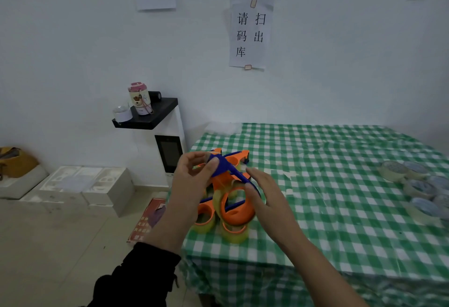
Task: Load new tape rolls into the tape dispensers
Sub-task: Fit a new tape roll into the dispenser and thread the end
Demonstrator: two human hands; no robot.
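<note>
My left grip [192, 180] clamps the blue-and-orange dispenser [225, 168]; my right grip [264, 195], apart and relaxed, sits just beside it. Loaded dispensers [234, 214] lie beneath both.

A table [340, 209] under a green-and-white checked cloth fills the right side. At its near left corner sits a heap of orange dispensers [237, 213] with blue parts, several carrying yellowish tape. Loose tape rolls [392, 172] cluster at the right edge, well apart from the heap. Between them lie pale scraps [283, 176], possibly bits of tape, and something white [222, 127] rests at the far left corner
</note>
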